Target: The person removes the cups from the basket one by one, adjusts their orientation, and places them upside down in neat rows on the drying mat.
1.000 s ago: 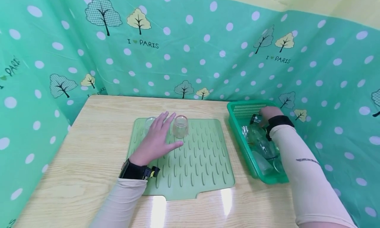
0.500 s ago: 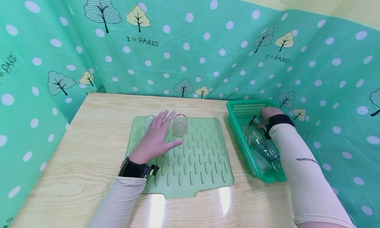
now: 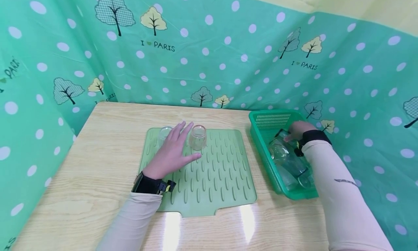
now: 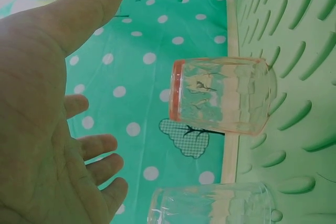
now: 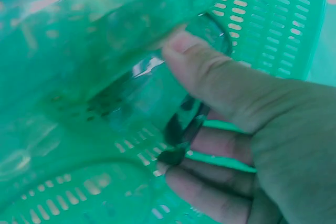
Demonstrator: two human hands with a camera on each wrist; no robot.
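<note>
**Two glasses out on the mat, a third in my grip inside the basket**

My right hand [image 3: 295, 129] is down in the green basket [image 3: 259, 133], at its far end. My thumb [image 5: 210, 74] and fingers [image 5: 210, 192] curl around a clear glass jar [image 5: 152, 98] lying on its side, thumb over the top of it and fingers underneath. It has not come out of the basket.

My left hand [image 3: 171, 153] lies flat and relaxed on the drying mat [image 3: 222, 185], fingers straight and slightly spread, holding nothing. Its fingertips point toward the mat's far left corner, between two small glasses that already stand there: one with a pinkish rim [image 3: 197, 138] just right of my fingers, and a plain clear one [image 3: 164, 134] just left of them, partly hidden by my hand. In the left wrist view the pink-rimmed glass [image 4: 220, 95] stands close beside the plain one [image 4: 210, 203], apart from my palm.

By my reckoning the work is at an early stage: two glasses are set out, and several more pieces of clear glassware [image 3: 290, 167] are heaped in the basket, overlapping so I cannot count them.

The mat is soft-looking pale green, rectangular, covered in rows of short raised ribs. The basket is hard glossy green plastic with slotted, perforated walls, sitting near the desk's right edge. The desk [image 3: 98, 171] is light wood grain, smooth enough to catch glare at its near edge. A mint cloth [image 3: 228, 44] with white dots and trees hangs behind.
</note>
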